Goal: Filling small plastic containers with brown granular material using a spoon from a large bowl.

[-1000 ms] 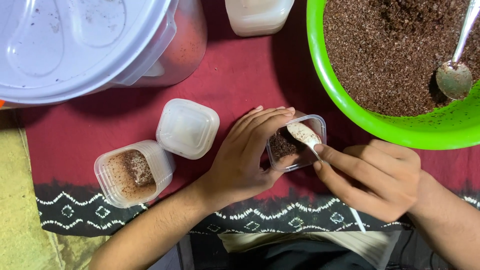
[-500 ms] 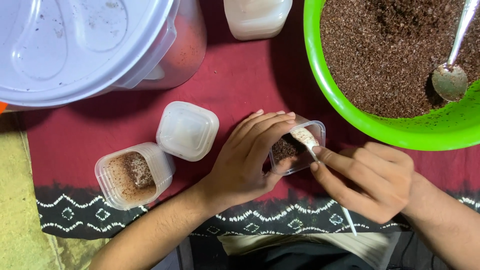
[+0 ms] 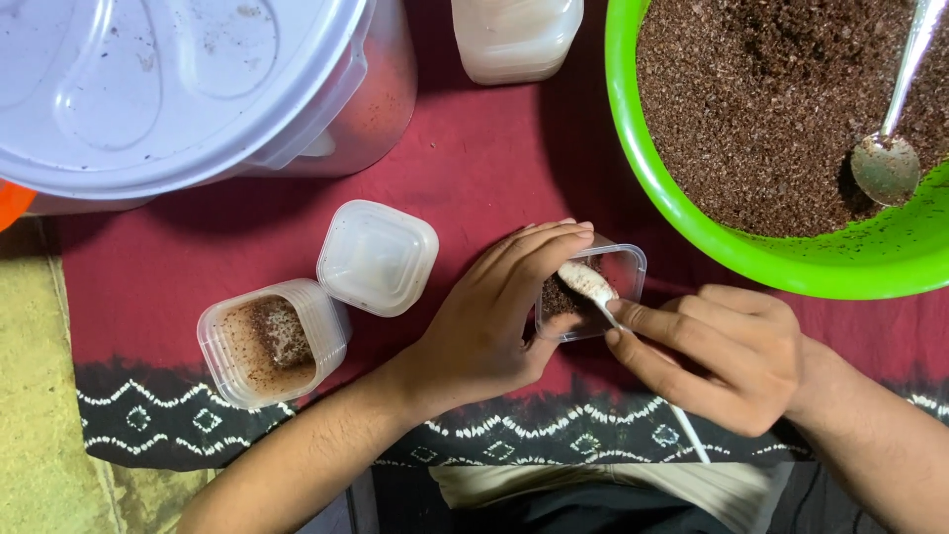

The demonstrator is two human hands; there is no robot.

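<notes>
My left hand grips a small clear square cup that holds brown crumbs. My right hand pinches the handle of a small spoon whose bowl carries white cream above the cup. A second clear cup, filled with brown crumbs and a pale streak, sits to the left. Beside it lies a square translucent lid. Both hands rest over a dark red cloth.
A green bowl of brown crumbs with a metal spoon stands at the top right. A large clear tub with a pale lid fills the top left. A cream-filled container is at the top centre.
The small spoon has shifted slightly over the cup. My hands and the cup hold nearly the same place.
</notes>
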